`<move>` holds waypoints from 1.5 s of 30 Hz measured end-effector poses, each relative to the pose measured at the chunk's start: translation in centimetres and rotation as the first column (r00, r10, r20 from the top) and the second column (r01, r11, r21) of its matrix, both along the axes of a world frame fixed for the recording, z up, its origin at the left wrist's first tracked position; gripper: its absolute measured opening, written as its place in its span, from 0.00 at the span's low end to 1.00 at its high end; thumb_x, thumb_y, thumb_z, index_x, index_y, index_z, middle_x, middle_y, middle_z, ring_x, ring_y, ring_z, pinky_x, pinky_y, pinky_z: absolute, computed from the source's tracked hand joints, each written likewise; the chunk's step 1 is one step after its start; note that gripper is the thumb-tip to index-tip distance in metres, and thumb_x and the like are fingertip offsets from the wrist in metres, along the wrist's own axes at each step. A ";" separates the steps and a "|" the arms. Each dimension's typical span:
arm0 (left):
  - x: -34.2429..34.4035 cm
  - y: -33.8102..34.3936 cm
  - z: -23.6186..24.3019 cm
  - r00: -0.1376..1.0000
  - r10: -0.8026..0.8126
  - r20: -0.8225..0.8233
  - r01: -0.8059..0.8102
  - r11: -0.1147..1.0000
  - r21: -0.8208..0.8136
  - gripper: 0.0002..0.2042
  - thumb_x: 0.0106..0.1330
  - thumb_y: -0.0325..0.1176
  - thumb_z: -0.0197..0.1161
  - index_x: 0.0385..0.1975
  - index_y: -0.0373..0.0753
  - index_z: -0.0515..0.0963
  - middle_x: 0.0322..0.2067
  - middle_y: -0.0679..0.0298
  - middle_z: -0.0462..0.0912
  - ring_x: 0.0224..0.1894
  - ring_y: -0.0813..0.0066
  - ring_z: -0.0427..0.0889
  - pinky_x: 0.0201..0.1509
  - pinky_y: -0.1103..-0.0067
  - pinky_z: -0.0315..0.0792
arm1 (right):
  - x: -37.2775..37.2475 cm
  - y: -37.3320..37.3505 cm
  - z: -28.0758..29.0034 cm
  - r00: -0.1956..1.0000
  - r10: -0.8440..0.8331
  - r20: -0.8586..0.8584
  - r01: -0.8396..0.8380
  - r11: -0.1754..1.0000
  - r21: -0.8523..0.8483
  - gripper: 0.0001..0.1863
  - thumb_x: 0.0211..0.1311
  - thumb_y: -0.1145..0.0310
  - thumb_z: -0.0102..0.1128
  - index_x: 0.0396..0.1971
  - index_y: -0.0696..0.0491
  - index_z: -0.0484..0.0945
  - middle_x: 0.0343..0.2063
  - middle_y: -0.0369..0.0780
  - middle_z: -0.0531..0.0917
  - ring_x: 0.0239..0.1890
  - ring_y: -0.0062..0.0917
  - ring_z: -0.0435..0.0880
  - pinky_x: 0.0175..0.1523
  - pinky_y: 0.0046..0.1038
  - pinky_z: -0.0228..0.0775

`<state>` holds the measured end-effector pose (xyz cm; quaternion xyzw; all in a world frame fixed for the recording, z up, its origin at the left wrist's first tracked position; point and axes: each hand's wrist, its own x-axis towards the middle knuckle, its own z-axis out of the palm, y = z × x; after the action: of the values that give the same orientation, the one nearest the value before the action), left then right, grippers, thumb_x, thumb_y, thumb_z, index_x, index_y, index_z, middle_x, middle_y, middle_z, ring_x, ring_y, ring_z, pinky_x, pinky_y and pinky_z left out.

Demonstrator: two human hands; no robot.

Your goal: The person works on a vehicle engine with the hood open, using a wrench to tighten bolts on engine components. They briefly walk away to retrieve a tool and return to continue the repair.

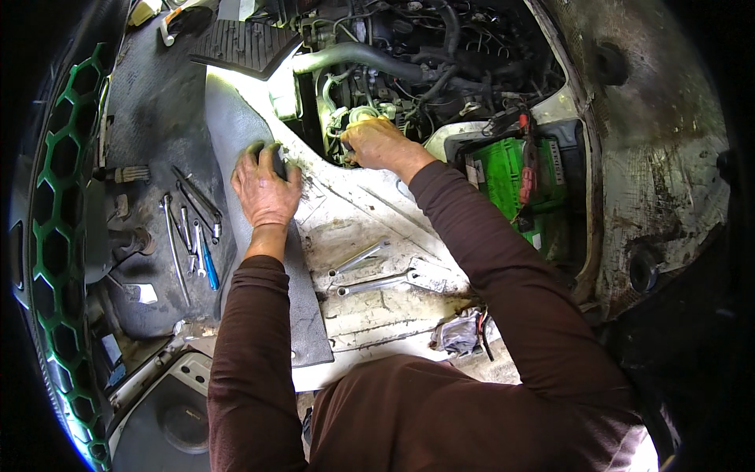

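My left hand rests on the grey mat, fingers curled round a small dark object that I cannot make out. My right hand reaches into the engine bay, fingers closed at a fitting with a yellowish top; what they grip is hidden. Between my forearms two spanners lie on the worn white panel. Several spanners, dark tools and a blue-handled tool lie on the dark floor to the left.
A green battery with a red terminal lead sits right of the bay. A ribbed pad lies at the top. A green honeycomb-patterned strip edges the left. A crumpled bundle lies near my right forearm.
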<state>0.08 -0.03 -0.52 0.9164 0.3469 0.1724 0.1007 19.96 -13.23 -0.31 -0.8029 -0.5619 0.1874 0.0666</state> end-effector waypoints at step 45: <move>-0.2 0.0 0.5 1.000 -0.009 -0.002 0.008 0.990 -0.141 0.27 0.59 0.48 0.67 0.57 0.43 0.78 0.62 0.54 0.70 0.70 0.55 0.62 0.76 0.59 0.47 | 0.8 -0.6 -0.9 0.995 0.072 -0.066 -0.063 0.991 0.120 0.18 0.57 0.63 0.74 0.47 0.51 0.87 0.40 0.47 0.87 0.45 0.43 0.85 0.53 0.40 0.76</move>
<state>-0.09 -0.02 0.00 0.9087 0.3545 0.1456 0.1655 20.75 -13.88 -1.17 -0.7711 -0.5962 0.1838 0.1272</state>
